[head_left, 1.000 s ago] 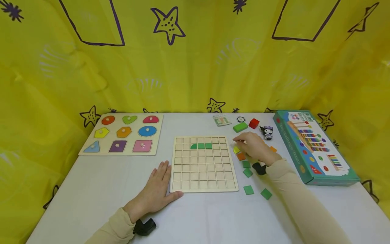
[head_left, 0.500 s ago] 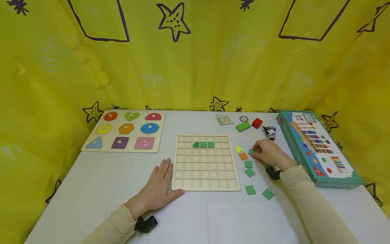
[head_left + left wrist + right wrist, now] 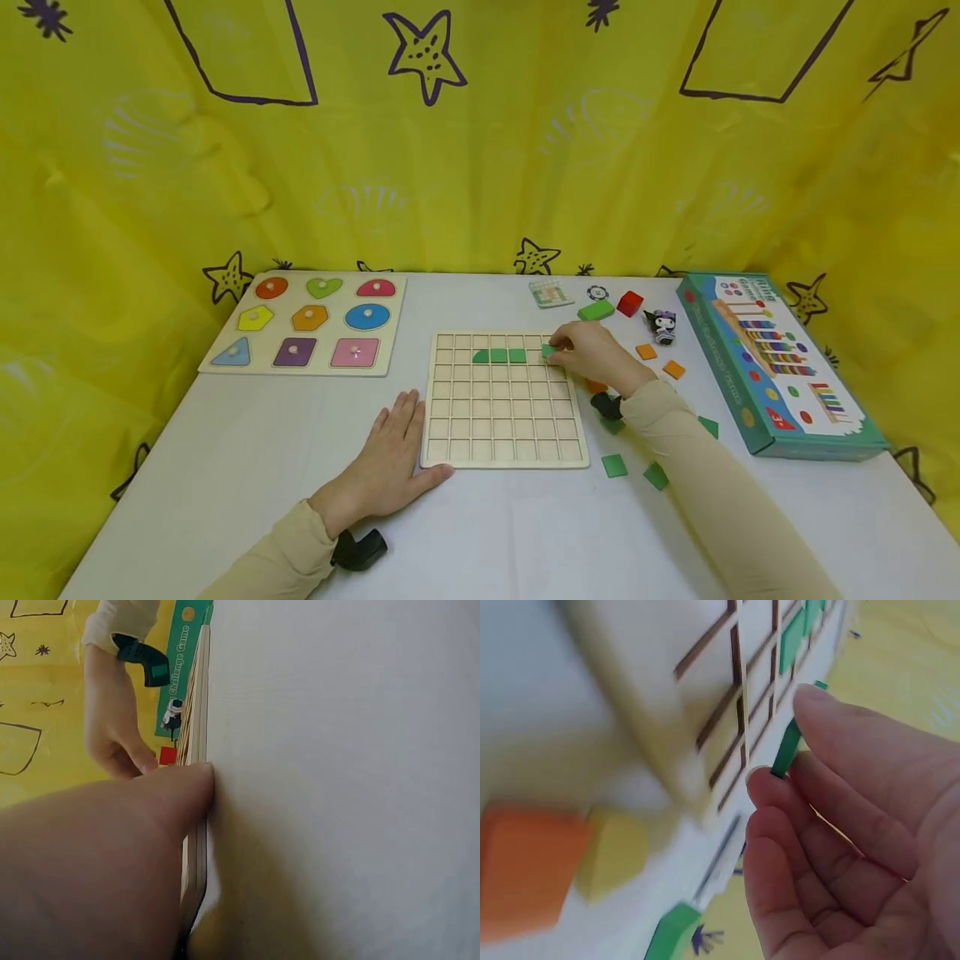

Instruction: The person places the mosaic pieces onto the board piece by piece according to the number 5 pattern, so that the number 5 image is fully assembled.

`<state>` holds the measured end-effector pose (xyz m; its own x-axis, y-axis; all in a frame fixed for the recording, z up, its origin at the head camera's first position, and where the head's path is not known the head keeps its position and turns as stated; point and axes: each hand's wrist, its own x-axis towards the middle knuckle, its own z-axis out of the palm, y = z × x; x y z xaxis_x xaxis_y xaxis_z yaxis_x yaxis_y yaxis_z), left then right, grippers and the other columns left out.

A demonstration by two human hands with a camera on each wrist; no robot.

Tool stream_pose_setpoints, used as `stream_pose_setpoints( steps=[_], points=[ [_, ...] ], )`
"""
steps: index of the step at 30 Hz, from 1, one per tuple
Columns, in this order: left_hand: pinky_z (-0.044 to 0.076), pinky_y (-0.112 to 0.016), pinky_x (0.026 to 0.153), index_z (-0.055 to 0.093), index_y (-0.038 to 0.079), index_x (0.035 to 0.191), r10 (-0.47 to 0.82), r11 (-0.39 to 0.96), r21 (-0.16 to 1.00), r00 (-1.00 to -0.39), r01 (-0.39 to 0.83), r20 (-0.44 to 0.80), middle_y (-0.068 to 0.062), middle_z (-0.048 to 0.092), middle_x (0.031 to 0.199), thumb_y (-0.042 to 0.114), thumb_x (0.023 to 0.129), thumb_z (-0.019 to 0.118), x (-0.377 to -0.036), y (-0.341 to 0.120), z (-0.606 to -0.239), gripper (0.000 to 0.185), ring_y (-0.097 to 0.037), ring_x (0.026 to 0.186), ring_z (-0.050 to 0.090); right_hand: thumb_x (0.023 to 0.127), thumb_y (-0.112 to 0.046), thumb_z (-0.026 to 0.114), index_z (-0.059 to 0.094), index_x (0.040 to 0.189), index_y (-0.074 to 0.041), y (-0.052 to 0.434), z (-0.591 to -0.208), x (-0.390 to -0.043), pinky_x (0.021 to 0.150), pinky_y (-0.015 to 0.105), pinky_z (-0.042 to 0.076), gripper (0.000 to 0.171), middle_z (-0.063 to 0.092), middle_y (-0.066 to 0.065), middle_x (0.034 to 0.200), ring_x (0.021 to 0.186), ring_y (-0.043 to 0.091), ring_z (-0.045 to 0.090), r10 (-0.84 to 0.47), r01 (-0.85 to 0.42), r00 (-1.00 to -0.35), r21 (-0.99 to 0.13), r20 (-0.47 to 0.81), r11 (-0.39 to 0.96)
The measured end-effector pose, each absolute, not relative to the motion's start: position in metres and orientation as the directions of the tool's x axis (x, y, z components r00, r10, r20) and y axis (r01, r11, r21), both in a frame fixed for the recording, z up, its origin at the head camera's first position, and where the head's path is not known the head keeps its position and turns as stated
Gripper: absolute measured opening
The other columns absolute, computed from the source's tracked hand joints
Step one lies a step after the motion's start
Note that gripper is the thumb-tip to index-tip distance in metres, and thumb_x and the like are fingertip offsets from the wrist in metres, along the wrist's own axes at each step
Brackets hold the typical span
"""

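Note:
A wooden grid board (image 3: 504,417) lies in the middle of the table. In its second row sit a green piece with a rounded corner (image 3: 481,357) and two green square tiles (image 3: 507,356). My right hand (image 3: 600,354) pinches another green square tile (image 3: 788,742) between thumb and fingers, over the board's upper right part. My left hand (image 3: 381,471) lies flat with fingers straight at the board's lower left corner. In the left wrist view its thumb (image 3: 191,787) touches the board's edge.
Loose green tiles (image 3: 614,465), orange squares (image 3: 673,369) and a yellow piece (image 3: 613,851) lie right of the board. Behind are a green block (image 3: 596,310), a red block (image 3: 629,303) and a small figurine (image 3: 663,326). A game box (image 3: 787,367) stands right, a shape puzzle (image 3: 300,323) left.
My right hand took a green square tile from the table beside the orange pieces and moved left with it, over the board. My left hand has stayed in place.

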<state>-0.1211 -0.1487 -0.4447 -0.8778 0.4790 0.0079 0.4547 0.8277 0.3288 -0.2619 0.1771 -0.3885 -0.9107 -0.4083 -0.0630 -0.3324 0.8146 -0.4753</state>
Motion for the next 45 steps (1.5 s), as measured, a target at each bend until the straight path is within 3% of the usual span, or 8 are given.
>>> stream_pose_setpoints(
  steps=[8,17,23,26,30,35,42,45],
  points=[
    [0.009,-0.058,0.112,0.02,-0.016,0.147,0.48,0.834,0.312,-0.877,0.454,-0.006,-0.03,0.011,0.156,0.059,0.096,0.047,-0.122,-0.147,-0.445,0.095,-0.041,0.145,0.003,0.089,-0.014,0.074,0.07,0.105,0.003,0.157,-0.396,-0.273,0.083,0.041,0.048,0.024,0.066,0.01,0.095,0.09,0.026,0.059,-0.475,-0.411,-0.877,-0.405,-0.068,0.817],
    [0.01,-0.058,0.112,0.02,-0.015,0.148,0.466,0.842,0.307,-0.885,0.444,0.0,-0.03,0.012,0.156,0.06,0.095,0.048,-0.121,-0.147,-0.444,0.096,-0.042,0.145,0.005,0.086,-0.011,0.076,0.073,0.085,-0.005,0.153,-0.398,-0.274,0.08,0.039,0.049,0.007,0.065,0.003,0.083,0.085,0.023,0.06,-0.539,-0.511,-0.842,-0.333,0.01,0.792],
    [0.011,-0.058,0.112,0.02,-0.016,0.147,0.464,0.842,0.306,-0.886,0.444,0.007,-0.03,0.012,0.156,0.059,0.096,0.049,-0.121,-0.147,-0.444,0.095,-0.041,0.145,0.006,0.089,-0.008,0.072,0.076,0.089,-0.006,0.156,-0.399,-0.269,0.084,0.04,0.047,0.004,0.068,0.004,0.09,0.091,0.026,0.058,-0.621,-0.614,-0.782,-0.246,0.061,0.75],
    [0.01,-0.058,0.112,0.021,-0.016,0.147,0.466,0.839,0.312,-0.885,0.445,0.01,-0.03,0.012,0.156,0.059,0.096,0.049,-0.121,-0.147,-0.444,0.095,-0.042,0.145,0.006,0.091,-0.004,0.069,0.076,0.095,-0.004,0.162,-0.397,-0.264,0.088,0.044,0.046,0.009,0.068,0.009,0.1,0.098,0.03,0.058,-0.633,-0.629,-0.77,-0.262,0.08,0.732],
    [0.011,-0.059,0.112,0.021,-0.016,0.147,0.47,0.838,0.306,-0.883,0.451,0.014,-0.031,0.012,0.156,0.059,0.095,0.049,-0.12,-0.146,-0.445,0.096,-0.042,0.144,0.006,0.094,-0.004,0.065,0.075,0.104,-0.003,0.178,-0.393,-0.256,0.092,0.047,0.045,0.015,0.066,0.011,0.107,0.104,0.032,0.057,-0.549,-0.533,-0.833,-0.357,0.063,0.767],
    [0.011,-0.059,0.112,0.02,-0.016,0.147,0.471,0.841,0.29,-0.882,0.457,0.021,-0.031,0.011,0.156,0.06,0.095,0.048,-0.12,-0.147,-0.446,0.096,-0.042,0.144,0.006,0.093,-0.011,0.067,0.073,0.103,-0.002,0.205,-0.392,-0.244,0.077,0.04,0.048,0.015,0.066,0.005,0.092,0.088,0.026,0.055,-0.383,-0.35,-0.924,-0.415,0.005,0.839],
    [0.01,-0.058,0.112,0.019,-0.016,0.147,0.473,0.842,0.289,-0.881,0.456,0.015,-0.03,0.01,0.156,0.061,0.095,0.047,-0.12,-0.148,-0.446,0.097,-0.041,0.145,0.004,0.087,-0.037,0.075,0.068,0.094,0.0,0.226,-0.399,-0.228,0.067,0.036,0.047,0.038,0.063,0.004,0.082,0.073,0.022,0.055,-0.258,-0.201,-0.96,-0.373,-0.108,0.906],
    [0.01,-0.059,0.112,0.02,-0.016,0.147,0.476,0.837,0.3,-0.879,0.458,0.016,-0.03,0.01,0.156,0.061,0.095,0.047,-0.121,-0.147,-0.447,0.096,-0.041,0.145,0.004,0.087,-0.04,0.074,0.066,0.093,0.001,0.226,-0.401,-0.225,0.064,0.035,0.047,0.042,0.064,0.006,0.083,0.071,0.022,0.055,-0.214,-0.15,-0.965,-0.351,-0.153,0.924]
  ],
)
